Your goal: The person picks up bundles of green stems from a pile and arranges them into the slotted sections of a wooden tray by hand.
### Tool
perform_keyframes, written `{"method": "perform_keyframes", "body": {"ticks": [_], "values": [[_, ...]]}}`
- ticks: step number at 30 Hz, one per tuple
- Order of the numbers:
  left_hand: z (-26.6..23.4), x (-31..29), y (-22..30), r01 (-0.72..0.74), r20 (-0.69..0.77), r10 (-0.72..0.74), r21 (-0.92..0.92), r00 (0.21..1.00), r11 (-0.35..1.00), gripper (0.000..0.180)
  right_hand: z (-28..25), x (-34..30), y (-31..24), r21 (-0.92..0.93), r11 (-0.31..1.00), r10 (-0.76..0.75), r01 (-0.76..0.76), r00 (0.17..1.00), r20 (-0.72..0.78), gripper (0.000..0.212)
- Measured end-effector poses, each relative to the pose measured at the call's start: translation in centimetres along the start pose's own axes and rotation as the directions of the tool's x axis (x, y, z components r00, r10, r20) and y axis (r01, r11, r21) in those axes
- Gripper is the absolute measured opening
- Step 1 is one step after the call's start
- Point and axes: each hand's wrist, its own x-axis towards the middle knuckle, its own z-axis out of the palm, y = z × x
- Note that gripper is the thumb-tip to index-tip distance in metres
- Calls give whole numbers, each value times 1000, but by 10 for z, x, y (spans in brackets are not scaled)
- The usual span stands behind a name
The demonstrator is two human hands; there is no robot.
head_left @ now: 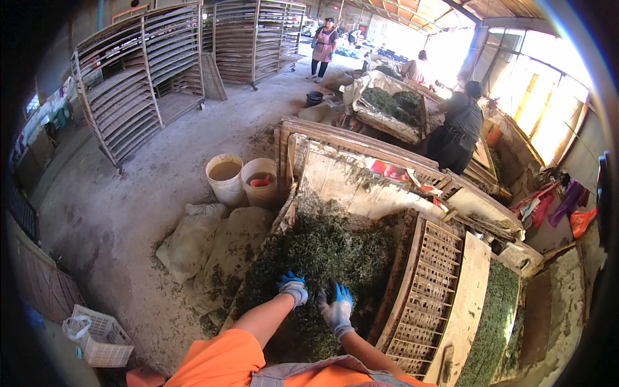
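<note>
A heap of dark green, finely shredded plant matter (322, 242) fills a wooden bin below me. My left hand (294, 289), in a pale glove with blue fingers, rests on the heap, its visible fingers bent and apart. Beside it on the right, my right hand (336, 309) wears a similar glove; its fingers are stretched out and spread over the same heap. Neither hand shows anything held. Right of the heap stands a slatted wooden frame (433, 284) with rows of openings, and next to that a pale board (469, 298).
Two buckets (225, 180) of brownish liquid and dusty sacks (213, 242) stand left of the bin. A white plastic crate (103, 335) is at lower left. Tall tray racks (138, 90) line the far left. One person (459, 126) bends over another bin; another (324, 48) stands farther back.
</note>
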Motion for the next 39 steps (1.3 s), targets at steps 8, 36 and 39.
{"method": "perform_keyframes", "body": {"ticks": [8, 36, 39], "values": [[30, 19, 5, 22, 15, -22, -43, 1000, 999, 59, 3, -1, 13, 29, 986, 151, -161, 965, 214, 76], [-32, -36, 15, -43, 201, 7, 174, 979, 984, 67, 1, -2, 15, 3, 998, 59, -60, 989, 132, 62], [-54, -61, 21, -127, 157, 86, 276, 984, 953, 66, -25, 11, 15, -157, 977, 199, -142, 865, 461, 84]]}}
